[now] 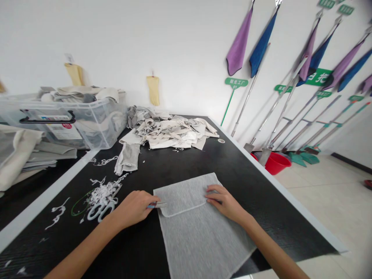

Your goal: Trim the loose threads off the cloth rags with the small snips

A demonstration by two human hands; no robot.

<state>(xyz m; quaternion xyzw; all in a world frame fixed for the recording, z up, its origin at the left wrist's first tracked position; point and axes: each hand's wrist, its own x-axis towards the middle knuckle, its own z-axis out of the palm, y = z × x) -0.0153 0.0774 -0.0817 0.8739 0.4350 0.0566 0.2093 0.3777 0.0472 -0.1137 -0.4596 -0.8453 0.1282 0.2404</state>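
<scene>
A grey fabric piece (200, 240) lies on the black table in front of me, its far end folded over into a flap (186, 193) with a pale edge. My left hand (139, 207) is closed around small thread snips (159, 205); their metal blades rest over the flap's left corner and a bit of blue handle shows. At the flap's right side my right hand (222, 201) has thumb and fingers closed on the fabric. White-handled scissors (100, 211) lie left of my left hand, partly under a heap of white thread scraps (104, 193).
A pile of grey and cream fabric pieces (174, 130) covers the table's far end. At left stands a clear plastic bin (99, 128) full of cloth, with folded fabric (49, 155) before it. Mops, cloths and a red bucket (277, 162) line the right wall.
</scene>
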